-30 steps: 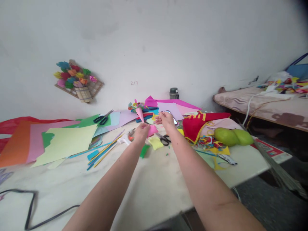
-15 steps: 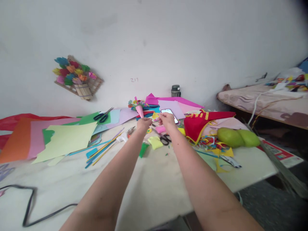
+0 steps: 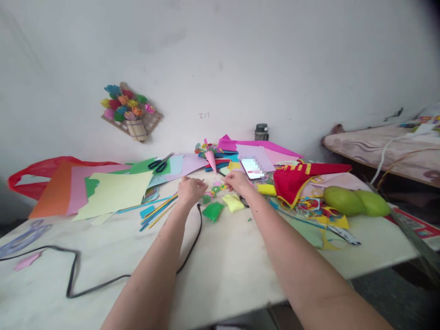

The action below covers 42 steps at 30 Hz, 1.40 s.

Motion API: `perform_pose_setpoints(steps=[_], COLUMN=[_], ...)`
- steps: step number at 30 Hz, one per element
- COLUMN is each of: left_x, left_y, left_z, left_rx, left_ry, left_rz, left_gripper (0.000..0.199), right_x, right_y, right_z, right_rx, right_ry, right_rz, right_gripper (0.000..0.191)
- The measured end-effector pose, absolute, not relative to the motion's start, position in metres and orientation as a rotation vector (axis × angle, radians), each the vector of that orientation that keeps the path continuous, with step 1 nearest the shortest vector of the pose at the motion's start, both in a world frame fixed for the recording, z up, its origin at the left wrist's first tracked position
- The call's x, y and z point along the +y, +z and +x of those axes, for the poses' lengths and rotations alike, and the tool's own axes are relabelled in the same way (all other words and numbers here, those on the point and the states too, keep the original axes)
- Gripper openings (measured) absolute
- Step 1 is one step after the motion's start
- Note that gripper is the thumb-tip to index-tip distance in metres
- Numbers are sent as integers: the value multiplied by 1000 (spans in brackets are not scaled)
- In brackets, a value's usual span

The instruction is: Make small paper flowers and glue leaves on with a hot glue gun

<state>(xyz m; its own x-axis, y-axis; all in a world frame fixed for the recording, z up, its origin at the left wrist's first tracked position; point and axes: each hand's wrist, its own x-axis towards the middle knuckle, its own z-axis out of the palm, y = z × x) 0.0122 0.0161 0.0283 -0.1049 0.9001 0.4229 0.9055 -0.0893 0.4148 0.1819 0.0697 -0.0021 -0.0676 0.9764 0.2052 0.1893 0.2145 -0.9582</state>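
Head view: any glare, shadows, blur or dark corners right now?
Head view throughout: phone bright, partly pixelated; soft shadow on the table between the forearms; top-right corner dark; fine detail at left hand and right hand too soft to read.

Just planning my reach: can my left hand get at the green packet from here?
Probably yes: the green packet lies uncovered on the table, close to your left hand. Only the tip of the black cable seems to lie between them, easily passed over.

tabletop (image 3: 223,284): smooth | pale sheet (image 3: 115,192): matt paper | red bag (image 3: 46,165): glossy plastic | green packet (image 3: 213,211): shiny plastic
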Motion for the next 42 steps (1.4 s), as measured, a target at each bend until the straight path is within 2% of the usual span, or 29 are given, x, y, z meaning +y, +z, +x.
perform_pose_setpoints(steps=[5, 8, 12, 17, 22, 28, 34, 42], left_x=[16, 17, 18, 19, 17, 20, 19, 16], left_y=[18, 12, 4, 1, 4, -1, -2, 1], left_z=[4, -1, -4, -7, -9, -5, -3, 0], left_rx=[-1964, -1909, -1881, -1873, -1898, -1833, -1758, -1653], left_ry=[-730, -688, -680, -638, -570, -487, -388, -370], left_rz=[-2137, -2170, -2222, -2192, -2183, -2182, -2220, -2185], left_gripper=[18, 19, 20, 15, 18, 22, 22, 15], right_x=[66, 62, 56, 59, 66, 57, 64, 63], right_y=[-4, -3, -1, -12, -22, -6, 2, 7], right_z=[173, 166, 155, 147, 147, 152, 166, 169], right_rx=[-1496, -1522, -1549, -1707, -1858, -1660, -1354, -1303], right_ry=[1032, 1100, 1164, 1108, 1087, 1227, 1131, 1060], right_rz=[-1155, -1091, -1052, -1089, -1138, -1188, -1112, -1141], right_gripper=[11, 3, 3, 24, 28, 22, 15, 17])
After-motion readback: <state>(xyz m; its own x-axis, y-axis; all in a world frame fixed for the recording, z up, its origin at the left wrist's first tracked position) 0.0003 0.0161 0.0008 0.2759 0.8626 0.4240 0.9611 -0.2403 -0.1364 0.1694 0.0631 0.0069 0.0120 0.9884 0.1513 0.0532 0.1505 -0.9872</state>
